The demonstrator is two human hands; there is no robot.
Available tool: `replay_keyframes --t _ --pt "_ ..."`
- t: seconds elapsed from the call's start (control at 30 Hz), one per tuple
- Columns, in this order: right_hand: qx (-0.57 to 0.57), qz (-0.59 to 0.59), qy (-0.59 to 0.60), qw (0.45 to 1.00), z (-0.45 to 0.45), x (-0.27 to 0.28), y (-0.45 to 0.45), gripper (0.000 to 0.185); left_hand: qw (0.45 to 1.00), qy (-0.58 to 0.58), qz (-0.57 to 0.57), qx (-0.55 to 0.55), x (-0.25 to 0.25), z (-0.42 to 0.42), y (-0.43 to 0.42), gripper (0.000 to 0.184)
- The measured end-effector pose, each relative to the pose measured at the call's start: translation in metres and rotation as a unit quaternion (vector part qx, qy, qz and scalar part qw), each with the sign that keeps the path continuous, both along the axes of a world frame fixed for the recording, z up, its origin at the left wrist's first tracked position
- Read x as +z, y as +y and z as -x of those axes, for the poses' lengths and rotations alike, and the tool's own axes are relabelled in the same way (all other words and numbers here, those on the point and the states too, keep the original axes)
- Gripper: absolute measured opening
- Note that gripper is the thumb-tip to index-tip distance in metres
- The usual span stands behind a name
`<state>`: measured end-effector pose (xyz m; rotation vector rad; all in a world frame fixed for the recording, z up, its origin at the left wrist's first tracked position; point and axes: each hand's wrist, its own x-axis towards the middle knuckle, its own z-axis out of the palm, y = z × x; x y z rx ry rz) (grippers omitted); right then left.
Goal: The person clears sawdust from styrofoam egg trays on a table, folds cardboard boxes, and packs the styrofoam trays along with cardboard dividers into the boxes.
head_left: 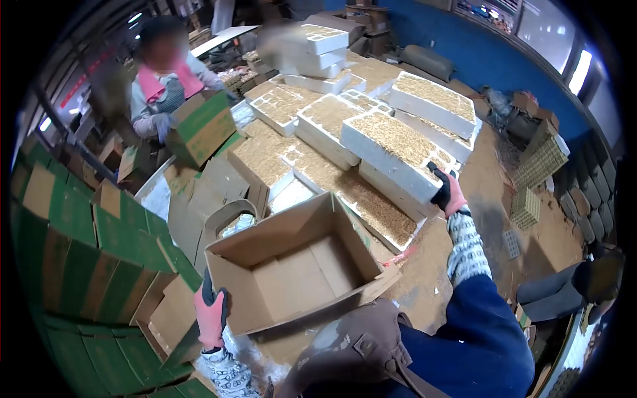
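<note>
My left hand, in a pink and black glove, grips the left side of an open cardboard box. The box tilts toward me and its inside is bare. Farther off, my right hand, gloved alike, has its fingers closed on the near right corner of a white foam tray. Golden-brown loose material fills that tray, which rests on another foam tray. Just below it lies a long foam tray with similar filling. My left fingertips are partly hidden by the box.
Green-and-brown cartons are piled on the left. Across the work area, a person holds a green-striped carton. More filled foam trays are stacked at the centre back. Egg-crate-like stacks stand on the right.
</note>
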<state>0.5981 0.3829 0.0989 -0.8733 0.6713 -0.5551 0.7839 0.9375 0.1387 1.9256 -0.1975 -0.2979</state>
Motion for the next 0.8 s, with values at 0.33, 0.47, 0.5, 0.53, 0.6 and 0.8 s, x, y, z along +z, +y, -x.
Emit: replay_keyframes --t 0.33,0.47,0.5,0.53,0.6,0.8 --pt "0.217 0.028 -0.063 0.974 -0.013 0.131 0.148 0.030 0.979 -0.110 -0.135 -0.110 -0.001 -0.021 -0.037 0.044" --pt "0.335 0.593 -0.051 0.730 -0.026 0.142 0.181 0.044 0.858 -0.044 0.470 -0.200 -0.105 -0.003 0.017 0.065" --pt "0.359 0.627 -0.065 0.688 -0.033 0.143 0.185 0.045 0.825 0.018 0.531 -0.193 -0.089 0.009 0.018 0.062" --pt "0.407 0.506 -0.018 0.761 -0.045 0.146 0.189 0.044 0.863 0.029 0.476 -0.166 -0.065 0.018 0.015 0.055" --pt "0.401 0.215 0.078 0.887 -0.069 0.150 0.199 0.044 0.967 0.009 0.238 -0.091 -0.027 0.021 0.008 0.040" --pt "0.405 0.295 0.088 0.861 -0.085 0.131 0.169 0.049 0.992 -0.094 0.077 0.030 -0.026 0.037 -0.006 0.032"
